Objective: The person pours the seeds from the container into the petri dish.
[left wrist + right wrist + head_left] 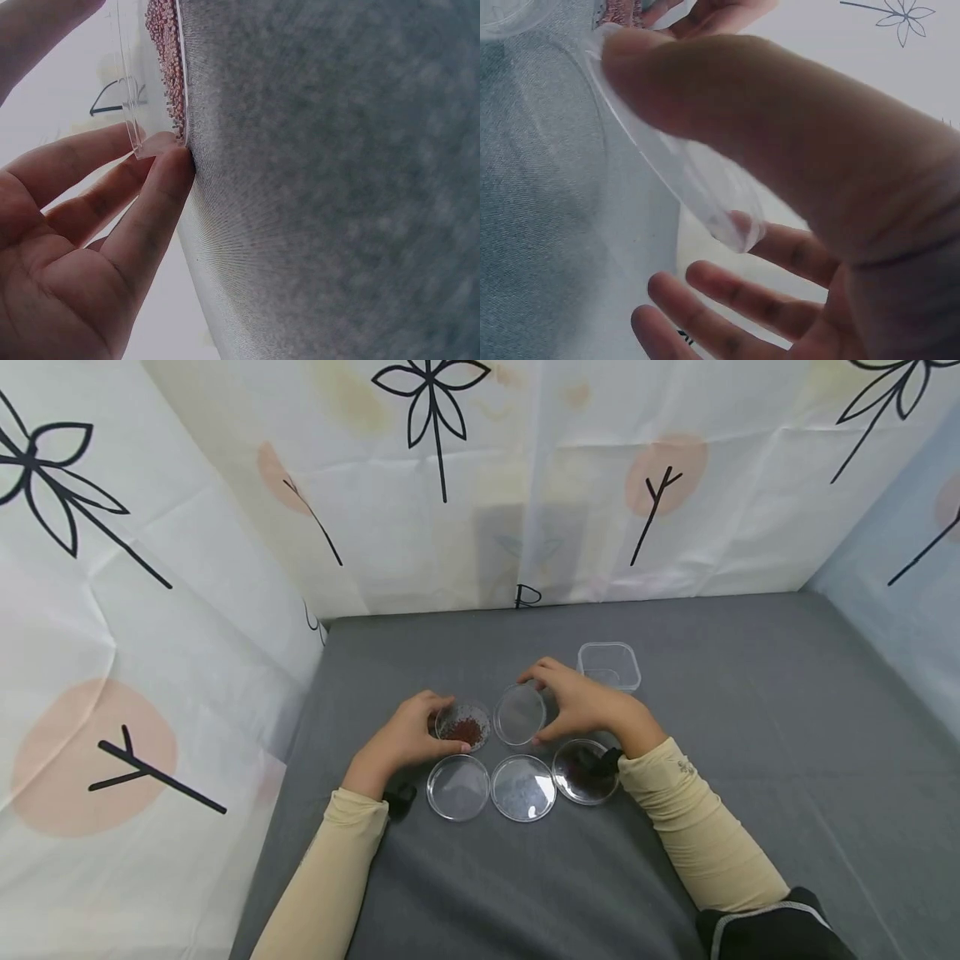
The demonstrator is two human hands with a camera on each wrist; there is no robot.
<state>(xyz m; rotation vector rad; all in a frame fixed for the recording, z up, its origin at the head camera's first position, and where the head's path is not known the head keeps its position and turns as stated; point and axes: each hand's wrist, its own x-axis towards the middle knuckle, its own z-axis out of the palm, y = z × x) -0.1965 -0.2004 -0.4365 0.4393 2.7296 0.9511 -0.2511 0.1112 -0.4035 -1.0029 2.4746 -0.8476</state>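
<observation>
My left hand [405, 733] grips the rim of a clear petri dish [462, 727] between thumb and fingers. Small reddish-brown beads [169, 67] lie in that dish, which sits at the table surface in the left wrist view. Beside it, my right hand [588, 703] pinches a clear, round petri dish piece [519, 717] by its edge with thumb and a finger. This piece is tilted in the right wrist view, with nothing seen in it, while the other fingers [705, 315] stay spread off it.
Nearer the body stand two clear petri dishes [457, 787] side by side. To their right is another dish [581, 783] with dark contents, partly covered by the right wrist's black strap. A clear rectangular container [609, 664] stands behind the right hand. Patterned cloth walls [570, 468] border the grey table.
</observation>
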